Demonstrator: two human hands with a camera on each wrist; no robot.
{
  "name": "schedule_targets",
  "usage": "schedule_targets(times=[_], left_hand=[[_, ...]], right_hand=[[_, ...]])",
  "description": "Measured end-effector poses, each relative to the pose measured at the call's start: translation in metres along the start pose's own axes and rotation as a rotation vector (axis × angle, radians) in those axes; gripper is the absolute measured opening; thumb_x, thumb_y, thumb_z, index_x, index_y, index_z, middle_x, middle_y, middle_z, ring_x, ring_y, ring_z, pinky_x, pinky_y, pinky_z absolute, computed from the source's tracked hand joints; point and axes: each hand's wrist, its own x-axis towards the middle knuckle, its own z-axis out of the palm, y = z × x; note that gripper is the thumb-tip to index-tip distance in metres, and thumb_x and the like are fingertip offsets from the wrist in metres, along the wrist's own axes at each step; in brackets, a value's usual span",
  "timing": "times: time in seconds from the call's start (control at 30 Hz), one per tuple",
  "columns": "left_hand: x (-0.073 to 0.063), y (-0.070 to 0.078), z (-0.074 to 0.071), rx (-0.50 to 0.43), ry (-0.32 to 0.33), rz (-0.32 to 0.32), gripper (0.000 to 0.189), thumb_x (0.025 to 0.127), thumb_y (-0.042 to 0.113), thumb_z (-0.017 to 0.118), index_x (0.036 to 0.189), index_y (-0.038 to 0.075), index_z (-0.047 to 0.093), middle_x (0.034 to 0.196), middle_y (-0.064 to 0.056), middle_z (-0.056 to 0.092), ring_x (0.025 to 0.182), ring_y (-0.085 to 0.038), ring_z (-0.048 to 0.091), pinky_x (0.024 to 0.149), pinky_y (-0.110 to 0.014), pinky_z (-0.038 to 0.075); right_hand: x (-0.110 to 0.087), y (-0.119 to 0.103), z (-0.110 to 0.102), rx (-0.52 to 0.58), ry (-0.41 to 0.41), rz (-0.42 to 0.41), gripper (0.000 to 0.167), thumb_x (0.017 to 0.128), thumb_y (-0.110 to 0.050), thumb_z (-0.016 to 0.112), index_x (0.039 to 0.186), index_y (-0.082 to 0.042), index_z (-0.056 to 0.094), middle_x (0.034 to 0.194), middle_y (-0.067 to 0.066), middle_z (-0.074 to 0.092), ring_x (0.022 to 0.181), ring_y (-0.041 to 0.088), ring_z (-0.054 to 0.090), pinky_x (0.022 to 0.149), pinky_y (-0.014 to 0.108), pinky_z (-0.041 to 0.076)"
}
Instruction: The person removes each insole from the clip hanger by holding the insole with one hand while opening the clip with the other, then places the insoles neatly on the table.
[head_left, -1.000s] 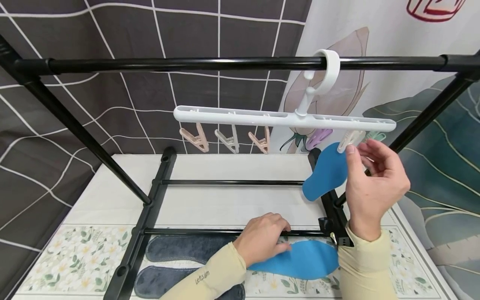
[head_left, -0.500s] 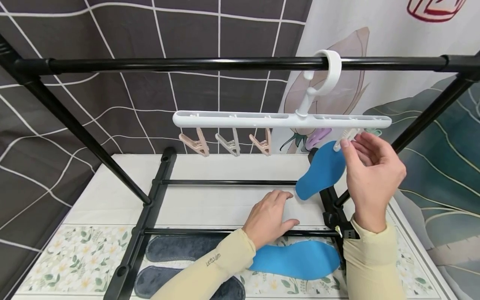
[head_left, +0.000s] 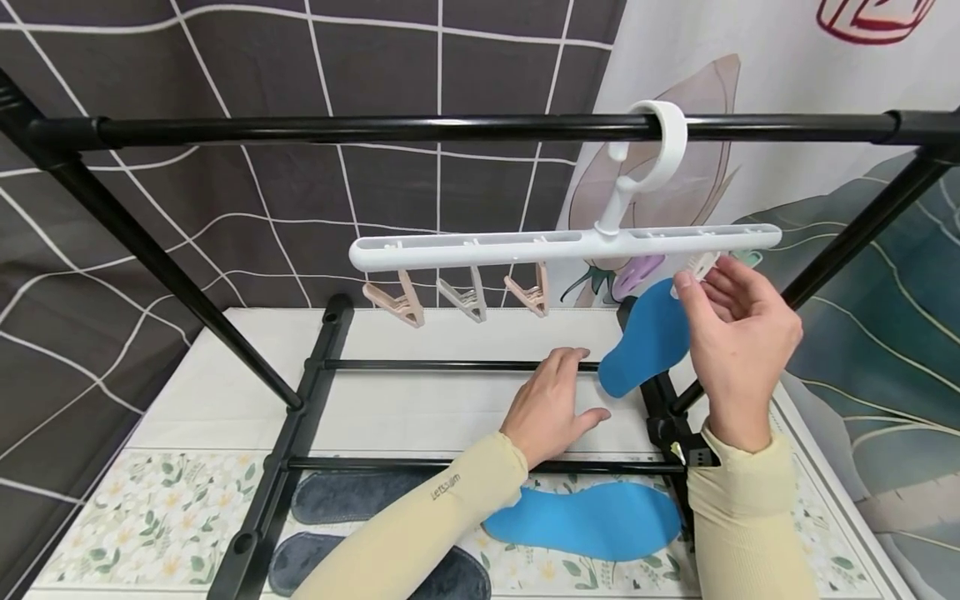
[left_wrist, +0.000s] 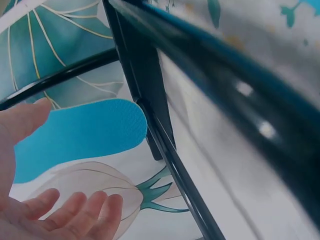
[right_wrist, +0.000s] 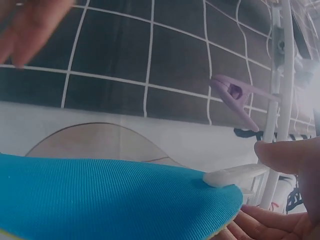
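A blue insole hangs at a slant below the white hanger, its upper end caught in a white clothespin. My right hand pinches this clothespin, the thumb beside the insole's top edge. In the right wrist view, the clothespin's jaws overlap the insole's end, and fingers show behind it. My left hand is beside the insole's lower end, fingers spread and holding nothing. A second blue insole lies flat on the table, partly under my left sleeve.
The hanger hooks over the black rack's top bar. Pink, grey and purple clothespins dangle from it, with a green one near my right fingers. Grey insoles lie behind the lower bar, partly under my left forearm.
My left hand has left the insole on the table and moved up toward the hanging one. The hanger's left end has dropped slightly and its right end has risen; my right hand shifted slightly left.
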Motion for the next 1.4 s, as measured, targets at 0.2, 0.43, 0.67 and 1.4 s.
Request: schedule_targets(times=[0.2,0.43,0.67,1.4], left_hand=[[0.01,0.004,0.001,-0.004,-0.02,-0.023,0.082,0.088,0.043,0.078,0.15,0.006,0.039,0.147,-0.01,0.046,0.134,-0.022,0.048,0.108,-0.029,0.042],[0.015,0.006,0.005,-0.007,-0.021,-0.02,0.086,0.087,0.044,0.078,0.152,0.005,0.036,0.149,-0.011,0.044,0.134,-0.021,0.048,0.11,-0.028,0.04],[0.021,0.008,0.01,-0.001,-0.016,-0.021,0.092,0.084,0.046,0.08,0.153,0.005,0.034,0.15,-0.011,0.044,0.134,-0.021,0.048,0.109,-0.029,0.041],[0.029,0.005,0.025,-0.032,-0.01,0.038,0.097,0.081,0.044,0.083,0.154,0.006,0.033,0.145,-0.01,0.049,0.131,-0.018,0.051,0.108,-0.026,0.042]], right_hand=[[-0.001,0.002,0.002,-0.001,-0.004,-0.031,0.046,0.088,-0.025,0.079,0.129,-0.007,0.068,0.117,0.01,0.072,0.095,0.002,0.069,0.085,0.018,0.054],[-0.001,0.001,0.003,-0.005,0.003,-0.052,0.043,0.088,-0.025,0.079,0.126,-0.007,0.069,0.114,0.011,0.073,0.093,0.0,0.068,0.084,0.017,0.054],[-0.002,0.0,0.003,0.005,0.008,-0.055,0.036,0.089,-0.027,0.078,0.12,-0.01,0.074,0.108,0.008,0.074,0.088,-0.002,0.067,0.083,0.017,0.054],[-0.01,0.0,0.002,-0.004,0.056,-0.053,0.03,0.089,-0.026,0.077,0.114,-0.01,0.077,0.097,0.004,0.075,0.08,-0.001,0.067,0.075,0.013,0.051]])
